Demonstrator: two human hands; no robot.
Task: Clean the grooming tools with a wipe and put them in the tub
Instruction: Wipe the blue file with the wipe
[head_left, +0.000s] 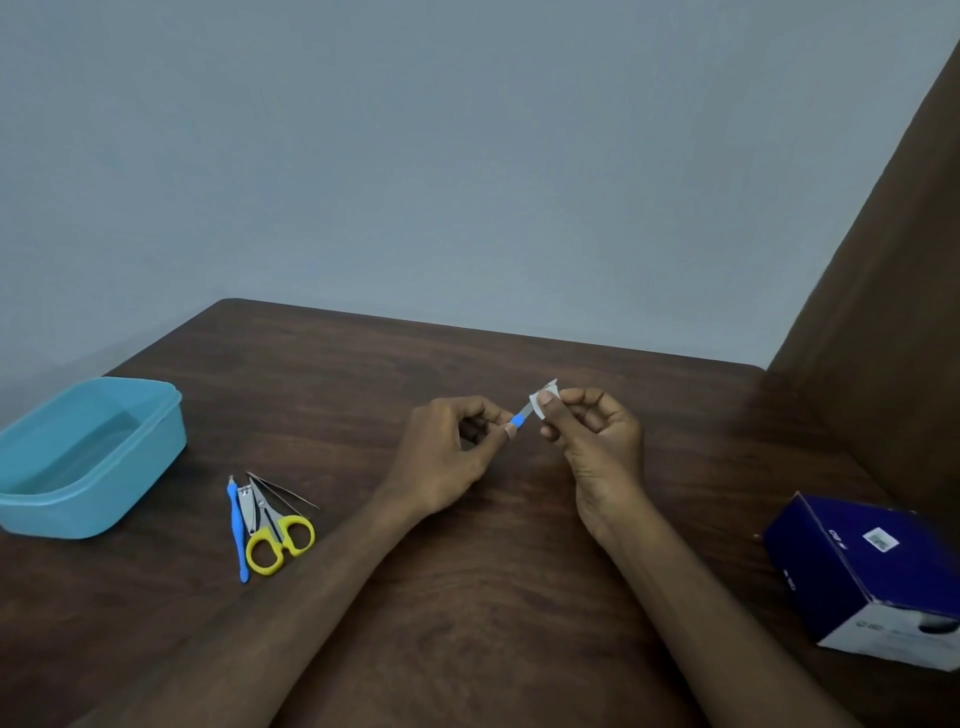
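The left hand (457, 441) pinches the blue tool (518, 419) while the right hand (582, 426) pinches the wipe (543, 402) round its tip above the table (467, 597); best to draw it through firmly, tub (88, 462) waiting far left.

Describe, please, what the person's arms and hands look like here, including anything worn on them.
Both forearms are bare as far as the frame shows: no sleeves, watch, bracelet or gloves. The left hand and right hand show no rings that I can make out, and the fingernails look short and unpainted. No markings or bandages are visible.
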